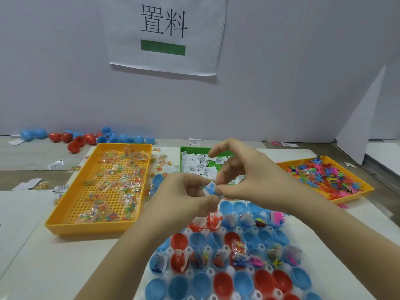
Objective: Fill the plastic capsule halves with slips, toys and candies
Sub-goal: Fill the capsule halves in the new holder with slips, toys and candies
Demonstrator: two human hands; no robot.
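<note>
Your left hand (190, 198) and right hand (249, 176) pinch one slip (208, 188) between their fingertips, just above the capsule halves (223, 284). One middle row looks filled, while the front row and several halves behind sit empty, so much seems left to do. The candy tray (91, 228) lies left, the slip tray (190, 149) behind and the toy tray (355, 198) right; your forearms hide some halves.

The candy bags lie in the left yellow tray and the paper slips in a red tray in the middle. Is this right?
Not quite. The head view shows the paper slips in a green tray, not red. The candy bags do lie in the left yellow tray.
</note>
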